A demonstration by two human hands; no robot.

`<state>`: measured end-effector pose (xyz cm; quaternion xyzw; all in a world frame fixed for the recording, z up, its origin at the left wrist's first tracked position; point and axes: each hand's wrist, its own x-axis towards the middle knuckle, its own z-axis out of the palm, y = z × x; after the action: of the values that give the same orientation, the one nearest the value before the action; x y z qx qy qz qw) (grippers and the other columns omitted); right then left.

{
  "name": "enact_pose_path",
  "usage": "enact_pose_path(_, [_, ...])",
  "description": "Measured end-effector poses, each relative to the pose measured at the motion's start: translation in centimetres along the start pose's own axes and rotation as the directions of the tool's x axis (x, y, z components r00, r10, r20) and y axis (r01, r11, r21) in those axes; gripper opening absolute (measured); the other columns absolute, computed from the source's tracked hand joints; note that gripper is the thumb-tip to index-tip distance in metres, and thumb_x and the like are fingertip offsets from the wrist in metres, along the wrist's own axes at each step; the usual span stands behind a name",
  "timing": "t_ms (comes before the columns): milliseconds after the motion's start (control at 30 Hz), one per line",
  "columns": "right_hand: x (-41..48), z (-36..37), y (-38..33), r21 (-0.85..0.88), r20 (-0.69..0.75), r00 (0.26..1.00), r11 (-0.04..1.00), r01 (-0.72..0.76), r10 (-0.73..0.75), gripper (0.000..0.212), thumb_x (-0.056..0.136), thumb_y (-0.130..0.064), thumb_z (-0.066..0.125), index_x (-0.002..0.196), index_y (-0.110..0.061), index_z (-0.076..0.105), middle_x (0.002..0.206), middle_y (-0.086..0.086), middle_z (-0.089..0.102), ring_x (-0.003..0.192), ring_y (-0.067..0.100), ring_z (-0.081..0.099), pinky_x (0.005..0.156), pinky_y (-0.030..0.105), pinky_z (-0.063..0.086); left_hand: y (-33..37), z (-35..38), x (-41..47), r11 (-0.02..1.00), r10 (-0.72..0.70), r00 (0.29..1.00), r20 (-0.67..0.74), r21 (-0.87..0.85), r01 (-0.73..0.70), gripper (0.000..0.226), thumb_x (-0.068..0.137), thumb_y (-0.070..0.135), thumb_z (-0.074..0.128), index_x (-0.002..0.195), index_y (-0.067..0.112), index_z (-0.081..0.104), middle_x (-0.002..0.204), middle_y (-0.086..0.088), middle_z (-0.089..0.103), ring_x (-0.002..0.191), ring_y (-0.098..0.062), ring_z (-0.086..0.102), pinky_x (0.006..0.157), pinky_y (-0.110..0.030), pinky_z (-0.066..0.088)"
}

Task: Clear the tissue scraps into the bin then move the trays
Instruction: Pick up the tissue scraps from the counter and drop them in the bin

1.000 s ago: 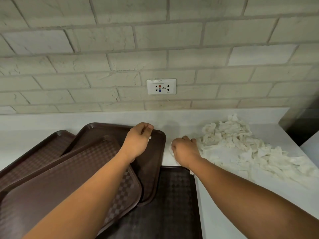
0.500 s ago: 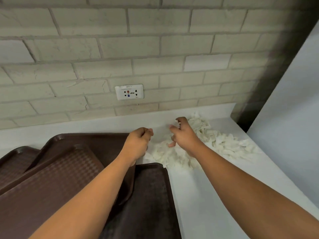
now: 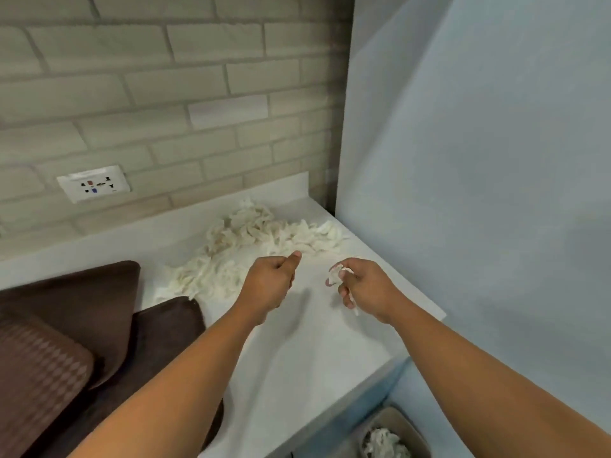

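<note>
Our right hand (image 3: 367, 290) pinches tissue scraps (image 3: 337, 276) above the counter (image 3: 307, 345); our left hand (image 3: 269, 284) is a loose fist, thumb out.

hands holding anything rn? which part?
Right hand pinches a few tissue scraps between its fingertips. Left hand is closed in a loose fist; nothing shows in it.

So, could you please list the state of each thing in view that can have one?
left hand: closed in a loose fist, thumb out; nothing visible in it
right hand: closed on a few tissue scraps
tissue scraps: most piled loose on the counter
counter: bare toward its near edge
trays: overlapping on the counter's left
bin: below the counter edge, open, some scraps inside
</note>
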<state>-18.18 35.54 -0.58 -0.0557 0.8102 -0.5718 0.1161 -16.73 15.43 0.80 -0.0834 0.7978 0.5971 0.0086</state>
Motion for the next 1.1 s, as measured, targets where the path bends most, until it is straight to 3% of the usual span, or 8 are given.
enact_pose_path(133, [-6.2, -6.0, 4.3, -0.002, -0.111, 0.99, 0.996, -0.088, 0.087, 0.028, 0.104, -0.02, 0.038, 0.084, -0.013, 0.057, 0.072, 0.002, 0.057, 0.046, 0.007, 0.044, 0.047, 0.025, 0.039, 0.7, 8.7, -4.0, 0.998, 0.013, 0.992, 0.128, 0.063, -0.021, 0.062, 0.091, 0.056, 0.056, 0.064, 0.008, 0.026, 0.066, -0.008, 0.026, 0.056, -0.018, 0.023, 0.056, -0.033, 0.021])
enact_pose_path(200, [-9.0, -8.5, 6.3, -0.04, -0.165, 0.983, 0.995, -0.087, 0.08, 0.032, 0.104, -0.028, 0.04, 0.078, -0.012, 0.05, 0.069, -0.002, 0.048, 0.05, 0.0, 0.049, 0.066, 0.03, 0.053, 0.8, 12.8, -6.5, 0.992, -0.004, 0.981, 0.193, 0.126, -0.021, 0.062, 0.09, 0.062, 0.053, 0.062, 0.017, 0.021, 0.062, -0.003, 0.023, 0.056, -0.016, 0.024, 0.057, -0.033, 0.023])
enact_pose_path(367, [-15.6, -12.6, 11.8, -0.021, -0.247, 0.962, 0.992, -0.124, 0.115, 0.05, 0.098, -0.041, 0.053, 0.056, -0.017, 0.038, 0.049, -0.015, 0.039, 0.045, 0.0, 0.038, 0.05, 0.018, 0.03, -1.8, 21.2, -11.1, 0.952, -0.026, 0.97, 0.243, 0.303, -0.051, 0.063, 0.094, 0.064, 0.043, 0.054, 0.019, 0.026, 0.048, 0.005, 0.03, 0.05, -0.013, 0.032, 0.056, -0.029, 0.028])
enact_pose_path(533, [-18.4, -13.3, 20.3, -0.048, -0.322, 0.902, 0.947, -0.319, 0.287, 0.06, 0.097, -0.04, 0.055, 0.044, -0.022, 0.032, 0.049, -0.002, 0.037, 0.05, 0.012, 0.038, 0.056, 0.031, 0.034, -7.6, 27.1, -13.6, 0.932, -0.077, 0.951, 0.299, 0.361, -0.038, 0.061, 0.099, 0.05, 0.044, 0.049, 0.02, 0.025, 0.039, 0.007, 0.027, 0.038, -0.006, 0.026, 0.045, -0.026, 0.022])
enact_pose_path(667, [-19.9, -11.9, 27.3, -0.127, -0.296, 0.866, 0.882, -0.453, 0.402, 0.05, 0.099, -0.039, 0.049, 0.058, -0.011, 0.055, 0.06, 0.009, 0.062, 0.06, 0.023, 0.058, 0.069, 0.036, 0.049, -14.3, 30.3, -14.2, 0.92, -0.193, 0.93, 0.313, 0.388, 0.06, 0.066, 0.098, 0.045, 0.05, 0.039, 0.019, 0.041, 0.037, 0.007, 0.038, 0.04, -0.006, 0.036, 0.048, -0.028, 0.031])
enact_pose_path(800, [-20.3, -9.7, 33.6, -0.24, -0.318, 0.838, 0.818, -0.523, 0.443, 0.043, 0.103, -0.034, 0.042, 0.061, -0.027, 0.043, 0.063, -0.002, 0.05, 0.065, 0.02, 0.05, 0.06, 0.032, 0.035, -20.8, 32.6, -13.8, 0.903, -0.269, 0.913, 0.307, 0.409, 0.129, 0.064, 0.097, 0.038, 0.056, 0.039, 0.016, 0.041, 0.042, -0.004, 0.039, 0.046, -0.018, 0.042, 0.054, -0.037, 0.041])
enact_pose_path(967, [-19.6, -6.9, 41.3, -0.211, -0.347, 0.769, 0.754, -0.622, 0.537, 0.055, 0.102, -0.042, 0.039, 0.051, -0.024, 0.034, 0.051, -0.004, 0.039, 0.054, 0.018, 0.042, 0.051, 0.03, 0.03, -28.9, 35.5, -12.5, 0.847, -0.375, 0.876, 0.303, 0.495, 0.191, 0.054, 0.1, 0.043, 0.049, 0.082, -0.008, 0.057, 0.088, -0.028, 0.062, 0.076, -0.039, 0.061, 0.06, -0.032, 0.038])
enact_pose_path(1100, [-18.6, -4.6, 48.0, -0.202, -0.342, 0.749, 0.734, -0.649, 0.568, 0.056, 0.104, -0.041, 0.034, 0.051, -0.021, 0.033, 0.053, -0.002, 0.038, 0.062, 0.024, 0.045, 0.06, 0.03, 0.032, -36.7, 37.8, -11.0, 0.798, -0.452, 0.828, 0.332, 0.566, 0.208, 0.042, 0.102, 0.036, 0.04, 0.092, 0.001, 0.063, 0.097, -0.024, 0.065, 0.09, -0.036, 0.059, 0.074, -0.034, 0.044])
